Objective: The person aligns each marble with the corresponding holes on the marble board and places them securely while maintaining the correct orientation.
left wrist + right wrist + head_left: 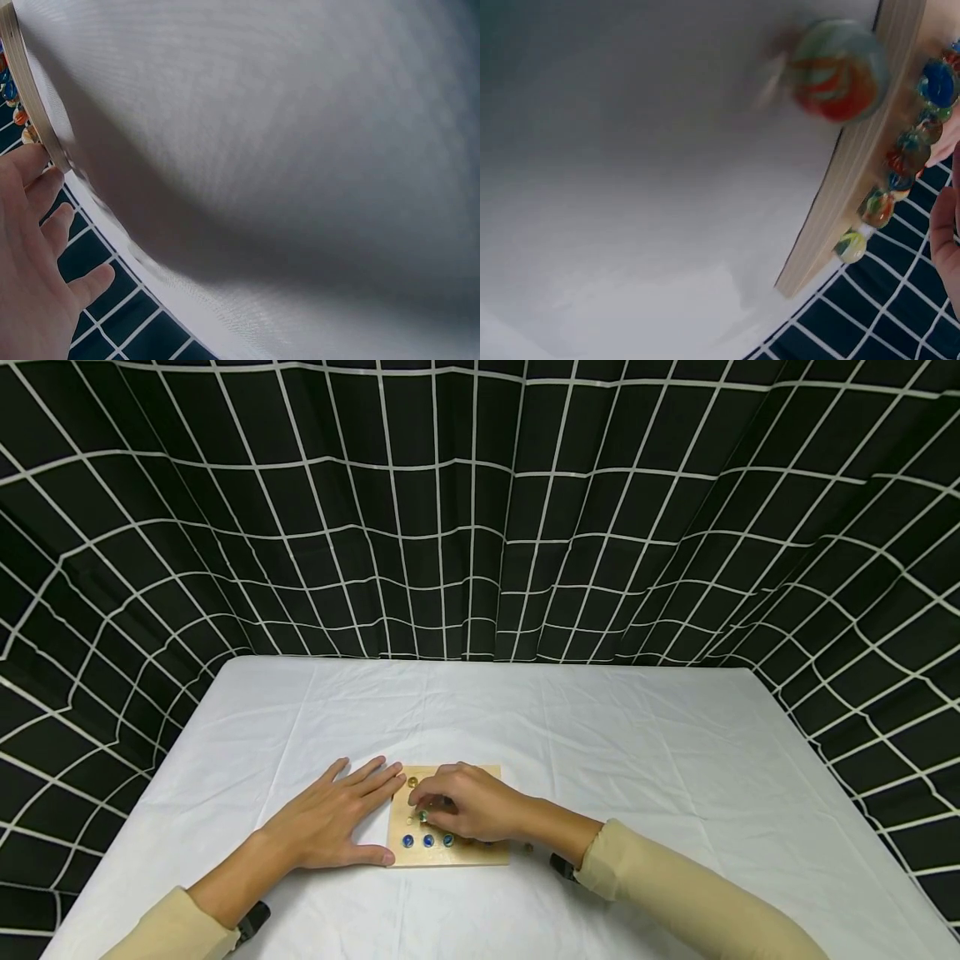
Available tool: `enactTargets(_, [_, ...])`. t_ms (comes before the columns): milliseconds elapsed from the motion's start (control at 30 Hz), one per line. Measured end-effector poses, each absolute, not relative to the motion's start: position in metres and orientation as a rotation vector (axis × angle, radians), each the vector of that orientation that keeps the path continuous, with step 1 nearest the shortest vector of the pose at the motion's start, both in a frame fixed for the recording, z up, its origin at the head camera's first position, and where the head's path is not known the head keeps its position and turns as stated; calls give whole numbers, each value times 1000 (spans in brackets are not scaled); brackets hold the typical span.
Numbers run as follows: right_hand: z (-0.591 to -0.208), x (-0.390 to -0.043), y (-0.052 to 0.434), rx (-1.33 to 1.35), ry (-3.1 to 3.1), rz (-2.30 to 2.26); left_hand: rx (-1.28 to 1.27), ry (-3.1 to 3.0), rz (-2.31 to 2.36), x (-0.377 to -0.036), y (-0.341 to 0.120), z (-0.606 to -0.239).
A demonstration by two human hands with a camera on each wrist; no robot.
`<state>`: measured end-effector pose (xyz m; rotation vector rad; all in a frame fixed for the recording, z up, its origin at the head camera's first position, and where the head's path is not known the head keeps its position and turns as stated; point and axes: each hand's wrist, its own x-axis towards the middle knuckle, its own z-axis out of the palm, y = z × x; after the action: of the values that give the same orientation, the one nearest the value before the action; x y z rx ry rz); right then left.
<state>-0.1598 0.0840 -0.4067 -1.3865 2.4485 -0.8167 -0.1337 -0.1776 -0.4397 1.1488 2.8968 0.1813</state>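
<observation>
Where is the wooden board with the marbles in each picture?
Head: wooden board low in the middle, between the left hand and right hand.
Left wrist: only its thin edge, top left by the fingertips.
Right wrist: its edge slants down the right side.
Shared landmark: white tablecloth.

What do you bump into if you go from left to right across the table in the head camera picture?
Left hand lying flat on the white tablecloth → wooden board with its blue marbles → right hand with fingers curled over the board → a loose marble on the cloth just off the board's right edge.
</observation>
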Motion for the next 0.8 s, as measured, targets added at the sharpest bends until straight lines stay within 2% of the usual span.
enactTargets(800, [-412,-159,63,-1466,2527,-602,1149,2888,192,-135,-179,-441])
